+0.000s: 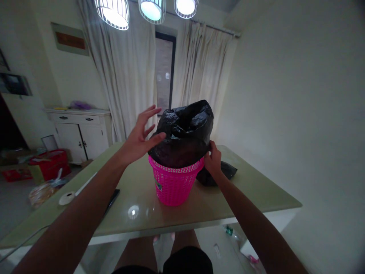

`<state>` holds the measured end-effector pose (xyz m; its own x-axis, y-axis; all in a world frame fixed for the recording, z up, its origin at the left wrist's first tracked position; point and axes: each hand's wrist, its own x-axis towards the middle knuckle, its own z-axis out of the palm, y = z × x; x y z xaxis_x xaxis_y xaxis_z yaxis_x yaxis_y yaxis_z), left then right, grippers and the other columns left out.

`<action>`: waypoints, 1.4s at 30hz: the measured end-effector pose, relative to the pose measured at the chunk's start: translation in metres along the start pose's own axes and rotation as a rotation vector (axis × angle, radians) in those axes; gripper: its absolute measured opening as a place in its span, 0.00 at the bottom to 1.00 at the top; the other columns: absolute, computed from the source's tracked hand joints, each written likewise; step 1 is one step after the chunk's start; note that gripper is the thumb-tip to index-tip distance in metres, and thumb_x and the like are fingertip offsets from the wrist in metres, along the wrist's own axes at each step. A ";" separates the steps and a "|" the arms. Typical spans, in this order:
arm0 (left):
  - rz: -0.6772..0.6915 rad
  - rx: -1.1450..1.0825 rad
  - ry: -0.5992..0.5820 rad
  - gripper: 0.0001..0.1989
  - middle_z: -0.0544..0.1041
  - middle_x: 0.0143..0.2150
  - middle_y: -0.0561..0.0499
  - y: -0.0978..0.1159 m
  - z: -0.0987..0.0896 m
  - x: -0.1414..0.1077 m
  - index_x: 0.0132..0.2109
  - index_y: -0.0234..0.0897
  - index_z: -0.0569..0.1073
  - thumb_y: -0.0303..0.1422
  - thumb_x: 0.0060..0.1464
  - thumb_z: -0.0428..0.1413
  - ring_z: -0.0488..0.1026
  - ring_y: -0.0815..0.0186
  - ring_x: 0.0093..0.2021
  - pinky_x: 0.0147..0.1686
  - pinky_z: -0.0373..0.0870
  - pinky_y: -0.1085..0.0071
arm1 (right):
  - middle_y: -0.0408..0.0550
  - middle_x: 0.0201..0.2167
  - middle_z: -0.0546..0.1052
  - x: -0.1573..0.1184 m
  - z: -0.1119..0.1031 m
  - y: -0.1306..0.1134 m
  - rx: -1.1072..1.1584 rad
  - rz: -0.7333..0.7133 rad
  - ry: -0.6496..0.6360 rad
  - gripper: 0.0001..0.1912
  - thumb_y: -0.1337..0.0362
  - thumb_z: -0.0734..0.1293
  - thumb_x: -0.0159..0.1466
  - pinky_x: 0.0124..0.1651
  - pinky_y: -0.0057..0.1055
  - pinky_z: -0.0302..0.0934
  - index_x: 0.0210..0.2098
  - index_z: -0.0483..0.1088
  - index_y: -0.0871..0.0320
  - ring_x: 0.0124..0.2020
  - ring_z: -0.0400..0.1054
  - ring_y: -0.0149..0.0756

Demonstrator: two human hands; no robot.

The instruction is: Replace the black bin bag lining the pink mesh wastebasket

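Note:
A pink plastic waste basket (pixel 173 186) with holes in its wall stands upright on the table. Its top is filled by a black garbage bag (pixel 182 148), which bulges above the rim with its mouth gaping upward. My left hand (pixel 142 131) is beside the bag's left side, fingers spread and thumb near the plastic; whether the thumb touches it I cannot tell. At the right of the rim, my right hand (pixel 213 156) pinches the bag's lower edge. Behind my right wrist, more black plastic (pixel 228 169) lies on the table.
The pale green table (pixel 137 205) has a dark phone (pixel 112 199), partly hidden by my left forearm, and a white round object (pixel 67 198) on it. A wall (pixel 285 95) rises at the right. A white cabinet (pixel 76 133) and red boxes (pixel 51 163) stand to the left.

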<state>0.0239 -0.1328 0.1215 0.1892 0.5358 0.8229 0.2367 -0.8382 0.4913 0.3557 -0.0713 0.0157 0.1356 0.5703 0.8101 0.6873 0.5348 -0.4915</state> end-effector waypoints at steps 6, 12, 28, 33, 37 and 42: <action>-0.326 0.174 -0.014 0.43 0.67 0.78 0.32 -0.088 0.010 -0.055 0.76 0.39 0.64 0.59 0.65 0.60 0.61 0.40 0.80 0.78 0.59 0.32 | 0.53 0.32 0.83 -0.027 -0.018 0.012 -0.055 0.085 -0.055 0.23 0.49 0.58 0.69 0.38 0.36 0.61 0.47 0.77 0.58 0.33 0.75 0.47; -0.133 0.232 -0.202 0.38 0.75 0.72 0.37 -0.090 0.020 -0.069 0.71 0.41 0.71 0.54 0.61 0.67 0.72 0.46 0.73 0.74 0.68 0.45 | 0.54 0.31 0.83 -0.026 -0.026 -0.001 -0.101 0.171 -0.140 0.27 0.44 0.56 0.73 0.36 0.34 0.56 0.37 0.77 0.57 0.33 0.73 0.45; 0.020 0.269 0.019 0.13 0.81 0.37 0.50 -0.071 0.011 -0.085 0.42 0.39 0.80 0.38 0.74 0.56 0.77 0.63 0.40 0.45 0.74 0.68 | 0.61 0.47 0.86 -0.062 -0.039 0.006 -0.361 -0.075 -0.338 0.22 0.49 0.63 0.75 0.45 0.36 0.67 0.49 0.81 0.59 0.47 0.81 0.51; 0.166 0.369 0.075 0.08 0.79 0.38 0.50 -0.087 0.010 -0.136 0.42 0.40 0.78 0.32 0.74 0.57 0.76 0.63 0.41 0.45 0.73 0.68 | 0.65 0.59 0.83 -0.087 -0.030 0.042 -0.311 -0.283 -0.208 0.25 0.52 0.64 0.75 0.61 0.45 0.73 0.62 0.77 0.61 0.59 0.78 0.54; 0.232 0.431 0.009 0.09 0.78 0.37 0.50 -0.106 0.019 -0.167 0.42 0.40 0.74 0.28 0.75 0.55 0.74 0.62 0.39 0.42 0.72 0.67 | 0.61 0.55 0.84 -0.099 -0.017 0.052 -0.281 -0.386 -0.255 0.18 0.58 0.63 0.76 0.59 0.44 0.75 0.59 0.77 0.59 0.56 0.78 0.51; 0.296 0.495 -0.081 0.10 0.77 0.36 0.49 -0.124 0.035 -0.190 0.43 0.41 0.72 0.25 0.75 0.51 0.72 0.60 0.38 0.41 0.71 0.65 | 0.57 0.44 0.83 -0.112 -0.005 0.058 -0.225 -0.453 -0.285 0.13 0.66 0.61 0.75 0.51 0.39 0.77 0.51 0.77 0.58 0.48 0.79 0.47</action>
<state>-0.0083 -0.1275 -0.1053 0.3827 0.3084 0.8709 0.5763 -0.8165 0.0359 0.3842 -0.1071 -0.1019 -0.3835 0.4770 0.7908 0.7709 0.6369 -0.0103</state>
